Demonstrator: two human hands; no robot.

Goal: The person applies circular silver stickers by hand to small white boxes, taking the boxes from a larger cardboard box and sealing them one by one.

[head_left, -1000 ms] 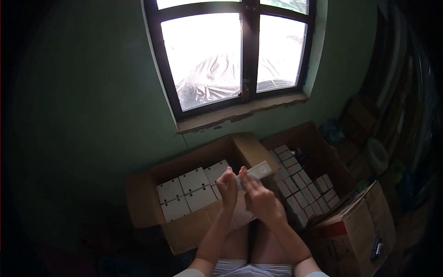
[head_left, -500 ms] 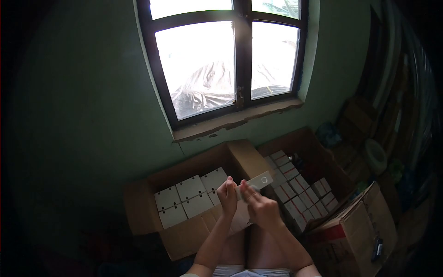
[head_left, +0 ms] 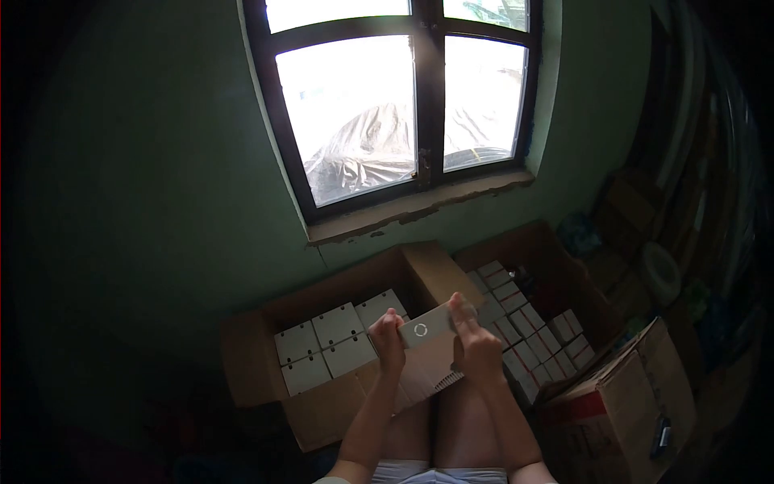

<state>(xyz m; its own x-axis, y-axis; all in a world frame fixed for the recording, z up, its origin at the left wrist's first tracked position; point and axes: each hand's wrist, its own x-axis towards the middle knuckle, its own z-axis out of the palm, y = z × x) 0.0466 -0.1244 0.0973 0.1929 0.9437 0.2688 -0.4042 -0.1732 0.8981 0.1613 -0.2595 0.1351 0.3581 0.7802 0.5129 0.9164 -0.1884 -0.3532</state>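
Watching through the head camera from my remote seat, I have a white box [head_left: 435, 327] held up between both hands, over the near side of an open cardboard carton [head_left: 326, 415] and above the wearer's thighs [head_left: 458, 423]. My left hand [head_left: 389, 343] is closed on the box's left end, thumb pointing up. My right hand [head_left: 479, 348] has the right end, its fingers reaching up along the edge and its thumb lower down; exactly how the fingertips press there is too blurred for me to tell. The narrow side facing up to me carries a ring mark [head_left: 421, 330], and the paler broad face below it shows a strip of fine dark lines near the right hand.

Behind my left hand, inside the open carton, white boxes [head_left: 339, 324] sit in rows, with small dark marks near their edges. To the right, a second carton [head_left: 556, 250] holds smaller white boxes with red stripes [head_left: 528, 319], packed side by side. Nearer me on that side stands a brown carton with a red patch [head_left: 617, 407], a small dark object [head_left: 663, 436] lying against its side. Beyond the cartons, I see a dark-framed window [head_left: 427, 105] set in a green wall [head_left: 169, 177].
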